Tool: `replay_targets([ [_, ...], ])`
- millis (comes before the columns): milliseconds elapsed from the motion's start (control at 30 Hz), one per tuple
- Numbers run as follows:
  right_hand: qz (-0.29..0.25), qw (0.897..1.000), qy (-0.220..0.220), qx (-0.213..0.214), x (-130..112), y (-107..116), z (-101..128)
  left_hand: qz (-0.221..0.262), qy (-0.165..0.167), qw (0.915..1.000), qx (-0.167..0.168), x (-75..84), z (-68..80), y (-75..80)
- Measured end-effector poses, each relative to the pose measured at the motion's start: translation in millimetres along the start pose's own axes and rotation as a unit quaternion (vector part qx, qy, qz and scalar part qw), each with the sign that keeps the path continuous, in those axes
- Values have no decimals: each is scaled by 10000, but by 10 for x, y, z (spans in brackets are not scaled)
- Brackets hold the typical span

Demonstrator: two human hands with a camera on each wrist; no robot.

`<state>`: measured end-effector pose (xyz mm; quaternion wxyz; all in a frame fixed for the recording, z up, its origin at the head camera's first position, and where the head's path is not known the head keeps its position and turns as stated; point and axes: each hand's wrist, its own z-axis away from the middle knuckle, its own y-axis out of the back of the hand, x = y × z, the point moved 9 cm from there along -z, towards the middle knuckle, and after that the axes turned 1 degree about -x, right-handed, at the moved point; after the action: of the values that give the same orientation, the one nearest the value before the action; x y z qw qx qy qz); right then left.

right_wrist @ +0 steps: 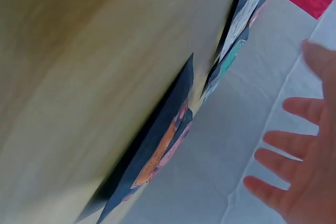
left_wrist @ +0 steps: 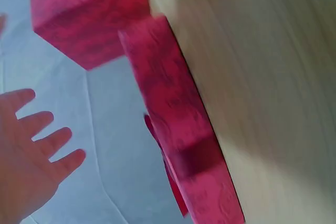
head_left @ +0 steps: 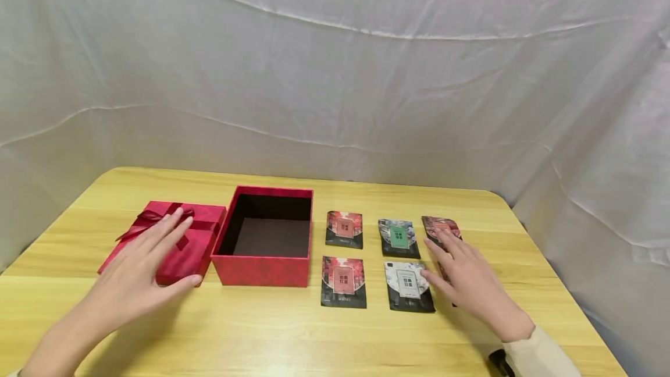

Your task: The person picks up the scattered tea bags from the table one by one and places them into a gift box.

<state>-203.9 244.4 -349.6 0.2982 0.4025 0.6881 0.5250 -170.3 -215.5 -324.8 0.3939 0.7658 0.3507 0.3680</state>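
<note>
My left hand [head_left: 138, 266] is held with straight fingers over a red box lid [head_left: 206, 214] tied with a dark red ribbon bow [head_left: 143, 223]. In the left wrist view a gap shows between that hand and the lid. Right of the lid stands the red box bottom [head_left: 262, 272], uncovered, its dark inside visible. My right hand [head_left: 466, 275], fingers spread, hovers over the rightmost sachets and partly hides them, including a brown-red sachet [head_left: 439, 224]. Close to its thumb lies a white-labelled sachet [head_left: 410, 287], with a green-labelled sachet [head_left: 399, 239] behind it.
Two red-labelled sachets, a rear one [head_left: 344, 230] and a front one [head_left: 344, 283], lie between the box and the other sachets. All of it rests on a wooden table [head_left: 262, 330] with rounded far corners. A pale cloth [head_left: 335, 74] hangs behind and at the sides.
</note>
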Motion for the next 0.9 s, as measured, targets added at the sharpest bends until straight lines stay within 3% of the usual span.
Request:
replay_targets([
  [200,-407,9967,108,691,28,103,-27,1156,618,9907,-367,98,-45,-45],
  [367,-830,9923,146,909,86,112,3,1921,1038,9741,-584,100,-98,-165],
  [500,-1324,9882,-131,761,173,84,26,2265,1377,9616,-716,63,-139,-297],
  [700,-1702,9822,-772,161,323,-9,53,2514,1634,9493,-948,54,-183,-481],
  [900,-1749,9810,-837,49,412,-20,59,2818,1848,9369,-935,34,-210,-577],
])
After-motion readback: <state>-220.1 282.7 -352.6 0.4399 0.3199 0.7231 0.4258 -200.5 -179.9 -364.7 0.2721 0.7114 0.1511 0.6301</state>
